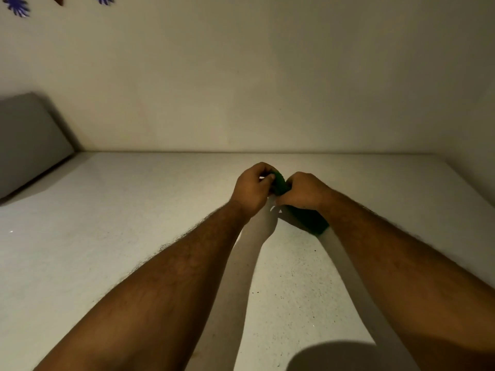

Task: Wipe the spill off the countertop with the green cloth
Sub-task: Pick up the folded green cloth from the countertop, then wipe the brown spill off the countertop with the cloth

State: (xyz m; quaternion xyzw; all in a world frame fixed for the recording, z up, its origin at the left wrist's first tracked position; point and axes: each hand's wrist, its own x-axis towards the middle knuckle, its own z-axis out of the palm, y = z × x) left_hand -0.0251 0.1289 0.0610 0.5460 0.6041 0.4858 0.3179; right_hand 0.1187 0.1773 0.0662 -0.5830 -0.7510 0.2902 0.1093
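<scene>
Green cloth (308, 215), bunched, gripped by both hands over speckled countertop (107, 263).

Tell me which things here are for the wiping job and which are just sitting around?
For the job:
green cloth, gripped by both the left hand and right hand
countertop

Just there:
grey slab leaning at the left
purple wall decorations

Dim, warm light from behind; forearm shadows stretch across the countertop (107, 236) below the grip; edges bow.
</scene>
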